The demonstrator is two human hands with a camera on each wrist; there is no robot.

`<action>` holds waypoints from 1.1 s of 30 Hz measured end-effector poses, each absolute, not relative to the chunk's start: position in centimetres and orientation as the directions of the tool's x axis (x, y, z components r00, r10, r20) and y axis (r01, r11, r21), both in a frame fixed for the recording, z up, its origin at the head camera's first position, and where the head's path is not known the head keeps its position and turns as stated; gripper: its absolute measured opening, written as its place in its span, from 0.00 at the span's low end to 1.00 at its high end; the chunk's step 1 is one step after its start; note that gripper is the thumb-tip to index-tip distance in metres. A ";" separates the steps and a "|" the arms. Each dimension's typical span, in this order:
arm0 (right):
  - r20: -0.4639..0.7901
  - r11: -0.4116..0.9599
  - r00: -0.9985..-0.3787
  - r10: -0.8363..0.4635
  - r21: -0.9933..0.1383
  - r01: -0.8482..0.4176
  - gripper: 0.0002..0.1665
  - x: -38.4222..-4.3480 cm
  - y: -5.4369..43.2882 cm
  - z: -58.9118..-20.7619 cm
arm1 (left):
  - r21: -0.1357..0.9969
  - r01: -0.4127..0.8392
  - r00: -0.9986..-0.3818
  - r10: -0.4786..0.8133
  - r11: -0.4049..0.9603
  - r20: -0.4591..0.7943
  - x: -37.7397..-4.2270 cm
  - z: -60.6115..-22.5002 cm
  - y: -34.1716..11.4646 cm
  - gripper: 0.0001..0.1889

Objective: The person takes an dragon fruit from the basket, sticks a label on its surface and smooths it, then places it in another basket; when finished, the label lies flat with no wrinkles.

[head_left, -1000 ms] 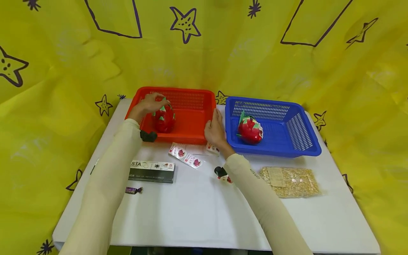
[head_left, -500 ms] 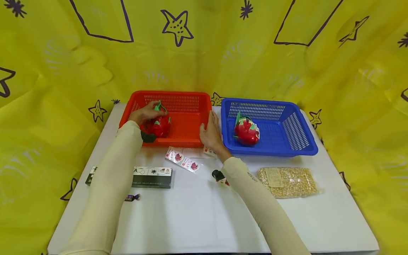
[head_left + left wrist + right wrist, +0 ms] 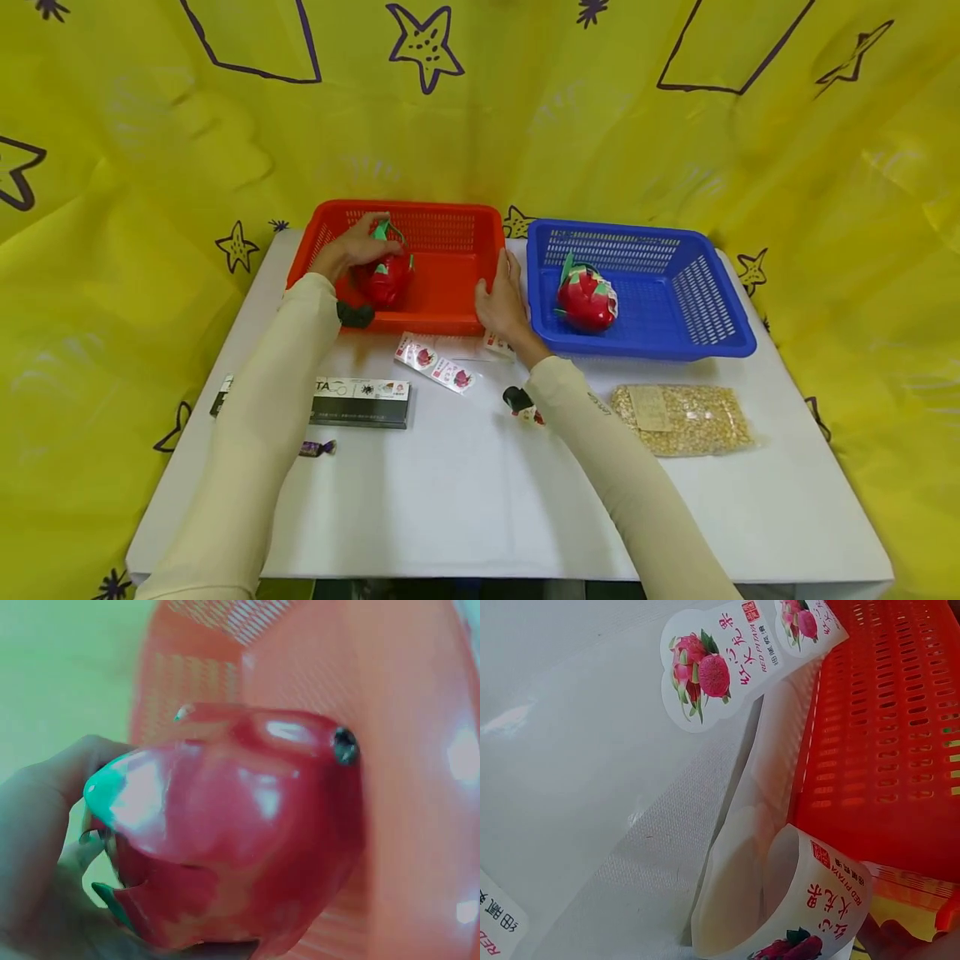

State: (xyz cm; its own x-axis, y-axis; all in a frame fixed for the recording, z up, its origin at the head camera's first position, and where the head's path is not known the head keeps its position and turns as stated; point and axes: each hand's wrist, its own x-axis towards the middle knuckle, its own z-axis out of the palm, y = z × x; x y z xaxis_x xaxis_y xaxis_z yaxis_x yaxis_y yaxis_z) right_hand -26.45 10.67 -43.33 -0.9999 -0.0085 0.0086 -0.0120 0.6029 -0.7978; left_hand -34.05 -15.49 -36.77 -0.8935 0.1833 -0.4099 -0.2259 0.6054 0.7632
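Left of the frame's centre, the fruit (image 3: 384, 287) is being grasped in the red basket (image 3: 435, 322) by the left hand (image 3: 356, 248), its top being covered more than one second ago; a firmer hold is probably being gained. The basket's side is being held by the right hand (image 3: 502, 307).

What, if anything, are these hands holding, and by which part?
The left hand holds a red fruit by its green end; the right hand touches the red basket, its grip unclear.

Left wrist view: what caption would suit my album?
Left hand gripping a shiny red fruit with green tips, a slotted basket behind it.
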 end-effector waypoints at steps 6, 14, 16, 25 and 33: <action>0.018 0.623 -1.000 -0.008 -0.782 -0.019 0.44 -27.0 11.4 -42.9 | 0.838 -0.160 -0.934 0.194 0.522 -0.299 -32.8 -33.0 -13.6 0.45; 0.034 0.608 -0.999 -0.011 -0.794 -0.033 0.44 -26.9 12.1 -42.3 | 0.914 0.007 -0.962 0.251 0.406 -0.104 -26.4 -31.2 -11.1 0.40; 0.040 0.608 -0.999 -0.014 -0.793 -0.040 0.43 -26.8 12.2 -42.3 | 0.916 0.073 -0.960 0.278 0.393 -0.043 -24.4 -31.5 -10.6 0.39; 0.039 0.546 -0.999 -0.020 -0.837 -0.044 0.40 -26.2 12.5 -42.6 | 0.903 0.127 -0.929 0.369 0.411 -0.038 -15.6 -34.5 -8.7 0.38; 0.074 0.537 -0.994 -0.086 -0.836 -0.109 0.39 -24.1 11.7 -41.7 | 0.873 0.104 -0.897 0.424 0.477 -0.125 -11.5 -39.2 -7.5 0.39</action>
